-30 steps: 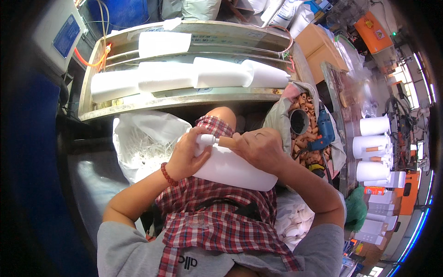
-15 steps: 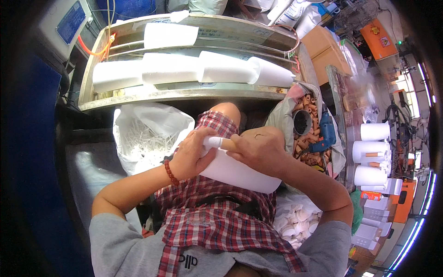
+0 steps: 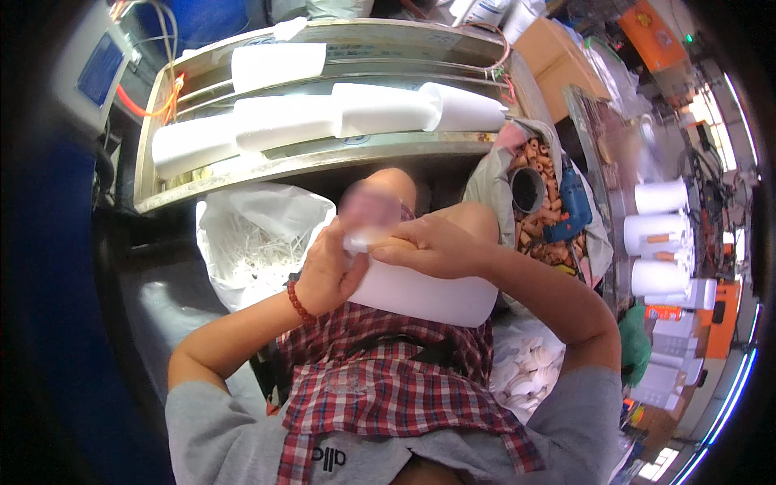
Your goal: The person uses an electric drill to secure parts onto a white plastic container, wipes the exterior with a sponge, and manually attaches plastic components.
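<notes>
A large white plastic cylinder (image 3: 428,296) lies across my lap, its narrower end to the left. My left hand (image 3: 327,267) is wrapped round that end, thumb bent over it beside a small white neck (image 3: 356,242). My right hand (image 3: 440,245) grips a tan tube-like tool (image 3: 388,242) against the neck, its forearm above the cylinder. Most of the tool is hidden by my fingers. Just beyond the hands a blurred patch covers part of my knee, so nothing there can be made out.
Several white cylinders (image 3: 384,111) lie in a long trough (image 3: 323,158) ahead. On the left is a bag of white shavings (image 3: 259,250). At right, a sack (image 3: 489,182) holds tan tube pieces and a blue drill (image 3: 572,206). White discs (image 3: 525,372) lie by my right elbow.
My right hand has moved left toward my left hand and now covers more of the tan tool. The cylinder stays on my lap. The whole view has shifted slightly.
</notes>
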The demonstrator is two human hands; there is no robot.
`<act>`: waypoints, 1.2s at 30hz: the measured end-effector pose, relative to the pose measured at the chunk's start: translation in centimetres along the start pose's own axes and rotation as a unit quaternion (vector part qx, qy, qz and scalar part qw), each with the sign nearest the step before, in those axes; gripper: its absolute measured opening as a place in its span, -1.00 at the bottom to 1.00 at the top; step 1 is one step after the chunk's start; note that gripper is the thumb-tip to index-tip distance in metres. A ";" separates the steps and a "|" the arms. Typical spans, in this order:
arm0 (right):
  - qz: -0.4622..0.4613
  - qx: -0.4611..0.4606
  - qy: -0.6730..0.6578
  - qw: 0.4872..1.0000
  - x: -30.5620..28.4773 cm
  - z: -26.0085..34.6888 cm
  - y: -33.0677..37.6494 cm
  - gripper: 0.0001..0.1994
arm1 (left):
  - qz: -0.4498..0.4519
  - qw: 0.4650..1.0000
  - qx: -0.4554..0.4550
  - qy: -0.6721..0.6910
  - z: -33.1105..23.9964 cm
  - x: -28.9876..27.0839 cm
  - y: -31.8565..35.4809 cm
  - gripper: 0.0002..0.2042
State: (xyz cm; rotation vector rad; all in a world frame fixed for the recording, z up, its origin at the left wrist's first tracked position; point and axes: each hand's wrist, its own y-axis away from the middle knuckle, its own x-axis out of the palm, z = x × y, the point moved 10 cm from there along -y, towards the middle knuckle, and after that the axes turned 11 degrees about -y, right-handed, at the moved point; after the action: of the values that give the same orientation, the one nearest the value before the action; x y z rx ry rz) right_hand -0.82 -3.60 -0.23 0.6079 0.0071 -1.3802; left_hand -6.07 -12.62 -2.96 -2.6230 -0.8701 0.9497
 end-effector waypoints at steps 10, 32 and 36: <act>-0.331 0.055 0.116 0.935 -10.5 -3.7 17.1 -0.66 | 0.034 0.987 0.080 -0.135 -2.3 -0.1 -2.9 -0.64; -0.329 0.391 0.274 0.815 11.8 -30.3 35.5 -0.62 | 0.223 0.955 -0.184 0.061 1.8 0.2 -14.7 -0.80; -0.348 0.456 0.262 0.776 11.2 -30.6 37.3 -0.57 | 0.098 0.905 -0.298 0.288 10.0 -0.7 -12.4 -0.62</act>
State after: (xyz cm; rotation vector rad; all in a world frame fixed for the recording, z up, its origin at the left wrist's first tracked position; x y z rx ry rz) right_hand 46.17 0.94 -15.24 1.9617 0.0100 -1.8507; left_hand -18.57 -3.08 -5.47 -3.2614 -0.8293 -0.1428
